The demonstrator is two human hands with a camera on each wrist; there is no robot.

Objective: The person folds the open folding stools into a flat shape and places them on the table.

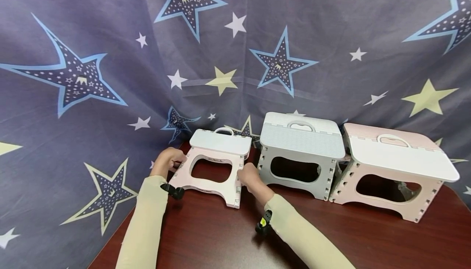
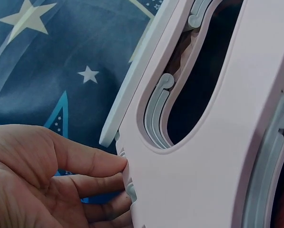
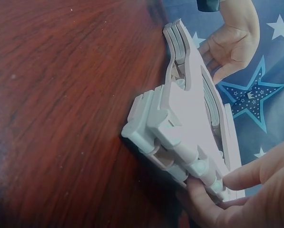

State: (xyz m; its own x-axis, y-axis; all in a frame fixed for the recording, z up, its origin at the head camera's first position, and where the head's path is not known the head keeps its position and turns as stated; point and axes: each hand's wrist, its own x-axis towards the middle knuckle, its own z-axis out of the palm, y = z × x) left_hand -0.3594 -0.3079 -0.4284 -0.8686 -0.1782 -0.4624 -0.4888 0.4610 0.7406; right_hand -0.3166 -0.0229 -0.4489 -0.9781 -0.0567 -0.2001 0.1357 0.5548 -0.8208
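Observation:
A small folding step stool [image 1: 211, 185] with a pale pink leg panel and a whitish top [image 1: 220, 141] stands at the left of the table, a loop handle on its back edge. My left hand [image 1: 171, 158] holds its left side; in the left wrist view the thumb and fingers [image 2: 92, 161] pinch the notched edge of the pink panel. On the opposite side my right hand [image 1: 252, 177] grips the right edge. The right wrist view shows the stool's layered, hinged leg pieces [image 3: 180, 147] close together, between the right thumb and fingers [image 3: 253, 173].
A grey folding stool [image 1: 301, 140] stands upright just right of my right hand. Beside it is a larger pink and white stool [image 1: 401, 160]. Behind the dark red wooden table [image 1: 213, 236] hangs a star-patterned cloth [image 1: 206, 48], which also runs along the left side.

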